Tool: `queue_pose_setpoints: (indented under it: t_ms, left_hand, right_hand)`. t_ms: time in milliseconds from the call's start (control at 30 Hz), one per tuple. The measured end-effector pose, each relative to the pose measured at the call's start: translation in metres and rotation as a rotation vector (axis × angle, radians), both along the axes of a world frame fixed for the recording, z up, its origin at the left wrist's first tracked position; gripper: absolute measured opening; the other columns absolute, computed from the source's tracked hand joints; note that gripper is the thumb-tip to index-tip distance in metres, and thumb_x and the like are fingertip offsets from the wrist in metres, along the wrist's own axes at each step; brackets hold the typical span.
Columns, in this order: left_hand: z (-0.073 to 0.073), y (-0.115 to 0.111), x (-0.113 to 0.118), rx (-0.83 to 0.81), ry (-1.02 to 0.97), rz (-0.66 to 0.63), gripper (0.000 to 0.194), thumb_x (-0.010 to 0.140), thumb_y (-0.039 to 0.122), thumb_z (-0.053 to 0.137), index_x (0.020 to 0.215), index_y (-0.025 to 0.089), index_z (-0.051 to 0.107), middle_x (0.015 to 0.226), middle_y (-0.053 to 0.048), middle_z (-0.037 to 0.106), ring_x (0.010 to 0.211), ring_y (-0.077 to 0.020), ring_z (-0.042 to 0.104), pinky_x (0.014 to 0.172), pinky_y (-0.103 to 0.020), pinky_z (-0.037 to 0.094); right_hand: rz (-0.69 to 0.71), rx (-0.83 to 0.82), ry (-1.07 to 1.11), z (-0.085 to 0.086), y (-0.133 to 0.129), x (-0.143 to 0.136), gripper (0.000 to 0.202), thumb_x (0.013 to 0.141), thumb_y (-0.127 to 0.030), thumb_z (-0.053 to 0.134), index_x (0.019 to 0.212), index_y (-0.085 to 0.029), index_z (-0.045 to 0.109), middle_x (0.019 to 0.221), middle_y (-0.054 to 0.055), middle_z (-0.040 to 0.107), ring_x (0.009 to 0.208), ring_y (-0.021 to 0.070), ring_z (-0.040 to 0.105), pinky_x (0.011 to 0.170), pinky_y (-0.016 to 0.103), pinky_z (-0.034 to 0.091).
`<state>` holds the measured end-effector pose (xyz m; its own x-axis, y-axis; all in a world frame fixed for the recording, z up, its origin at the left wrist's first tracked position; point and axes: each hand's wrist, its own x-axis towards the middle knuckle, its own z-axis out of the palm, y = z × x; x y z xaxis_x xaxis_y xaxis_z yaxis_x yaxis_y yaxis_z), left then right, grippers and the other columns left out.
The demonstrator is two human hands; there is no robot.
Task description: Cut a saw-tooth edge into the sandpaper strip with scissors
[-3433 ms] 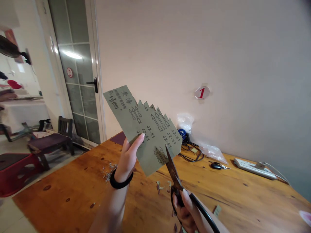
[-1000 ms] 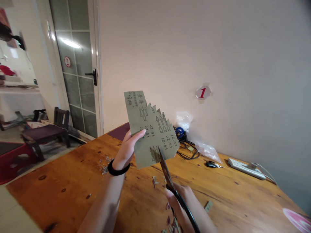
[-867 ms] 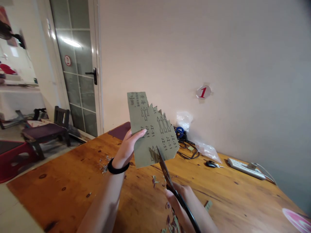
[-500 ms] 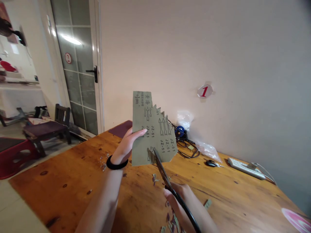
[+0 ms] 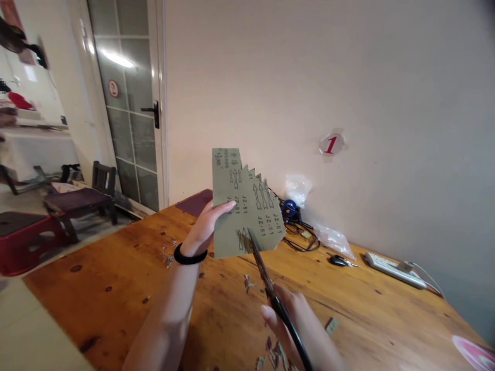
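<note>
My left hand [image 5: 209,226] grips a greenish-grey sheet of sandpaper [image 5: 224,234] by its left side, thumb across the printed back. The sheet stands upright above the table; its upper right edge is jagged and its lower right corner cut off. In my right hand [image 5: 288,314] are black-handled scissors [image 5: 265,273], pointing up and left. One blade lies over the front of the sheet at its lower edge; whether the other is behind it I cannot tell. Cut scraps of sandpaper [image 5: 276,355] lie below and beside my right hand.
The wooden table [image 5: 127,304] reaches to the wall. Along the wall lie black cables [image 5: 305,242], plastic bags [image 5: 334,241], keys [image 5: 340,260] and a white power strip [image 5: 394,270]. A dark sheet [image 5: 195,202] lies at the back. Left are a chair [image 5: 73,198] and a red stool [image 5: 23,252].
The view has shifted slightly, so everything sits a little further right. Both hands keep their holds on the sandpaper and scissors. The scissors look slightly more closed.
</note>
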<state>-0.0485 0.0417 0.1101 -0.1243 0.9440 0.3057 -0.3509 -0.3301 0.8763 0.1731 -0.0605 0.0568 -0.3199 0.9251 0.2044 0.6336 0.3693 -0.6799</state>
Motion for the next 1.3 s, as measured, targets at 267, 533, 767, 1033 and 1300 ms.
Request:
queue_pose_setpoints:
  t_ms: [267,533,767,1033,1300]
  left_hand:
    - [-0.005,0.000,-0.005,0.001,0.006,-0.024,0.019,0.074,0.033,0.079,0.090,0.024,0.079,0.098,-0.005,0.082,0.098,-0.0284,0.075,0.089,-0.041,0.057]
    - [0.000,-0.005,-0.005,-0.051,0.014,-0.122,0.024,0.072,0.030,0.078,0.095,0.022,0.078,0.095,-0.006,0.082,0.092,-0.0288,0.076,0.086,-0.041,0.057]
    - [-0.004,0.001,0.001,0.014,-0.045,-0.041,0.030,0.071,0.032,0.079,0.097,0.019,0.079,0.096,-0.008,0.082,0.096,-0.0306,0.075,0.088,-0.041,0.057]
    - [0.001,-0.006,0.005,0.013,-0.098,0.010,0.029,0.067,0.032,0.078,0.093,0.020,0.079,0.095,-0.007,0.082,0.097,-0.0296,0.075,0.090,-0.041,0.057]
    - [-0.004,-0.003,0.000,-0.011,-0.063,-0.051,0.026,0.067,0.031,0.081,0.090,0.020,0.079,0.092,-0.006,0.082,0.092,-0.0279,0.076,0.086,-0.038,0.057]
  right_hand:
    - [0.160,-0.166,0.000,0.002,0.007,0.004,0.075,0.077,-0.096,0.028,0.078,-0.023,0.046,0.070,0.008,0.062,0.060,0.0231,0.058,0.054,0.029,0.038]
    - [0.201,-0.200,-0.040,-0.003,0.008,0.000,0.086,0.067,-0.103,0.017,0.080,-0.023,0.045,0.071,0.006,0.056,0.061,0.0229,0.052,0.057,0.031,0.040]
    - [0.192,-0.243,0.308,-0.020,-0.001,0.005,0.066,0.088,-0.083,0.036,0.095,-0.020,0.056,0.081,0.003,0.051,0.062,0.0174,0.047,0.057,0.027,0.044]
    - [0.138,-0.314,0.456,-0.020,-0.009,0.003,0.068,0.087,-0.083,0.040,0.100,-0.020,0.061,0.081,0.004,0.054,0.068,0.0208,0.052,0.062,0.030,0.046]
    - [0.123,-0.170,0.265,-0.014,-0.008,0.001,0.070,0.087,-0.085,0.034,0.088,-0.020,0.059,0.080,0.005,0.057,0.073,0.0226,0.054,0.067,0.031,0.046]
